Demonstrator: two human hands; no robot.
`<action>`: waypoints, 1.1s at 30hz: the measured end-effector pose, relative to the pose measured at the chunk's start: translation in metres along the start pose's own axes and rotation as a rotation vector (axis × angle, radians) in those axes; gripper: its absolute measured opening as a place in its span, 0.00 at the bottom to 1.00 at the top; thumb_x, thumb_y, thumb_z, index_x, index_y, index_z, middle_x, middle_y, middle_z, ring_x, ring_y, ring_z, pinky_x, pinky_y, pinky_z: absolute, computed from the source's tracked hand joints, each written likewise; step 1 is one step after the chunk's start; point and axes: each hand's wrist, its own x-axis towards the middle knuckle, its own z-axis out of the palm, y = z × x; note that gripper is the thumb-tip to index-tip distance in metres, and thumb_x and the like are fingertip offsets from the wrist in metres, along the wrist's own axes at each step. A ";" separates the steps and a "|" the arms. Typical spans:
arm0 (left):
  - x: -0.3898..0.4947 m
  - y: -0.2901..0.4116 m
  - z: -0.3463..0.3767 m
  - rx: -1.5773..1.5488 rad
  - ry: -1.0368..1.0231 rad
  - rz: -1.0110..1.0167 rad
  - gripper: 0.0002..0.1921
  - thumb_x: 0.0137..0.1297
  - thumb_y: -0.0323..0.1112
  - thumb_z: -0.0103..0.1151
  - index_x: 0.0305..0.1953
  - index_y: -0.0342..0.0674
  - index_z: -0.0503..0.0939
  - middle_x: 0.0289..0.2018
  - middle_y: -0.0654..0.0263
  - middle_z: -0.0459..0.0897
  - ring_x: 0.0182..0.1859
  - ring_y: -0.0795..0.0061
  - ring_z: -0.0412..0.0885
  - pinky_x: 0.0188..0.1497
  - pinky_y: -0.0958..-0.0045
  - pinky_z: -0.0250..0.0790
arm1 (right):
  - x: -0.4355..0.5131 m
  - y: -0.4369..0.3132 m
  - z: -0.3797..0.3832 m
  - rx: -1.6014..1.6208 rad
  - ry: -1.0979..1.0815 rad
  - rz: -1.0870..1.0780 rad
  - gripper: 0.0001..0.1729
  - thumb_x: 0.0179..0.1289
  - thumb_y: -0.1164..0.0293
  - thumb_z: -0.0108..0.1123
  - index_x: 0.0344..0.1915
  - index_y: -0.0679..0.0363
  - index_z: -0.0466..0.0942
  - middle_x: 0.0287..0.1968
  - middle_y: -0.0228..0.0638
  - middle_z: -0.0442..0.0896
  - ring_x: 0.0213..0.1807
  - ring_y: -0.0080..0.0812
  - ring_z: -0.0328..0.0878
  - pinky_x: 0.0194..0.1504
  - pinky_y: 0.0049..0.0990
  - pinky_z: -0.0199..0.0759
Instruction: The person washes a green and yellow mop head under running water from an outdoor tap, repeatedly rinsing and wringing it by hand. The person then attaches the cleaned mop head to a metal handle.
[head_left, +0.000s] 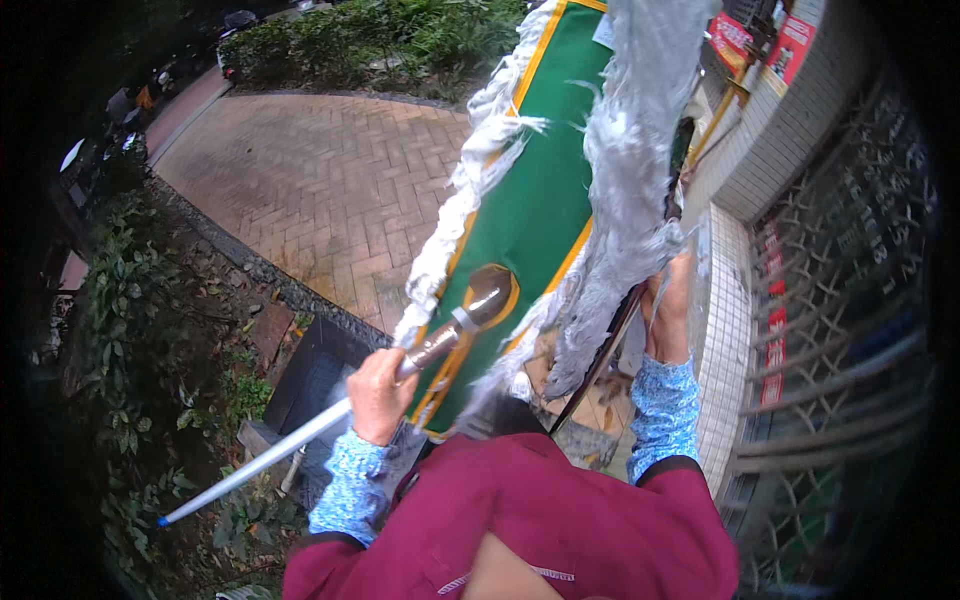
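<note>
A long flat mop head (536, 180) with green fabric backing, yellow trim and white fringe is raised in front of me. My left hand (382, 394) grips a pale metal pole (277, 442) close to its brown socket, which meets the green backing. The pole slants down to the left and ends in a blue tip. Beside the green backing hangs a grey, stringy mop-like bundle (637, 150). My right hand (671, 300) is closed at this bundle's lower right, by a thin dark shaft (600, 367); grey strands partly cover the fingers, and exactly what they hold is hidden.
Brick paving (322, 187) spreads ahead, bordered by shrubs (360, 37). Planted soil and a dark box-like object (315, 375) lie to the left. On the right stand a white-tiled wall (727, 277) and a metal window grille (825, 360), with a yellow pole (716, 120) farther up.
</note>
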 end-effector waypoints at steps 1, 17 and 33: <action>-0.005 0.001 0.007 -0.022 0.000 -0.028 0.12 0.43 0.26 0.65 0.33 0.39 0.78 0.25 0.59 0.78 0.30 0.57 0.79 0.31 0.64 0.70 | 0.000 0.005 0.004 -0.012 -0.066 -0.008 0.05 0.66 0.70 0.57 0.38 0.58 0.75 0.27 0.23 0.79 0.20 0.12 0.72 0.17 0.13 0.61; -0.244 0.058 0.034 -0.208 0.051 -0.903 0.12 0.49 0.32 0.65 0.32 0.33 0.77 0.21 0.59 0.78 0.25 0.75 0.75 0.29 0.69 0.67 | -0.038 0.062 0.026 -0.086 -0.564 0.088 0.09 0.62 0.68 0.64 0.33 0.60 0.75 0.27 0.17 0.71 0.29 0.11 0.62 0.31 0.16 0.57; -0.391 0.251 0.126 -0.796 0.835 -1.504 0.05 0.56 0.25 0.52 0.31 0.38 0.67 0.15 0.69 0.69 0.12 0.81 0.68 0.11 0.77 0.59 | -0.108 0.039 0.063 -0.413 -1.139 -0.063 0.11 0.51 0.70 0.63 0.24 0.62 0.69 0.20 0.21 0.64 0.24 0.14 0.59 0.25 0.20 0.57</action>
